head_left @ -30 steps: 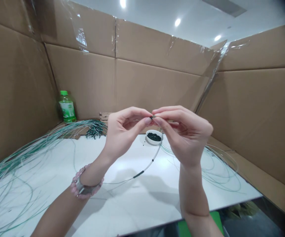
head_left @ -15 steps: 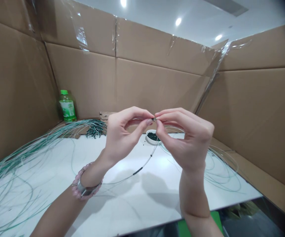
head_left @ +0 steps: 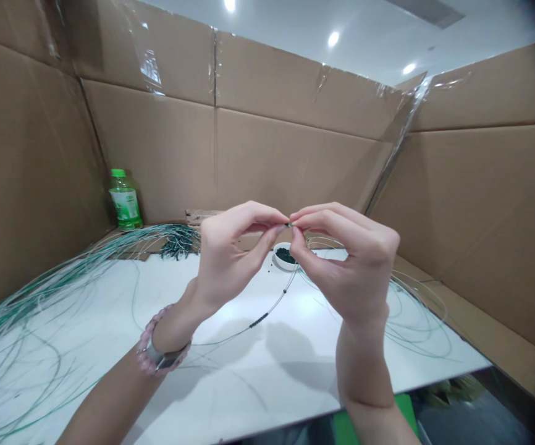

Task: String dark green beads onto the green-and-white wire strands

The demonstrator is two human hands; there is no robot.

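Precariously, the left hand (head_left: 228, 262) and right hand (head_left: 355, 266) pinch the beaded line (head_left: 274, 306); slack fingers could spill its beads (head_left: 259, 320).

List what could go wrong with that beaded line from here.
The left hand and right hand pinch the beaded line at a tiny dark piece, which is small enough that it might slip from their grip. The dark beads could slide along the line if it sags. The loose green lines lying across the white table might snag it and tangle.
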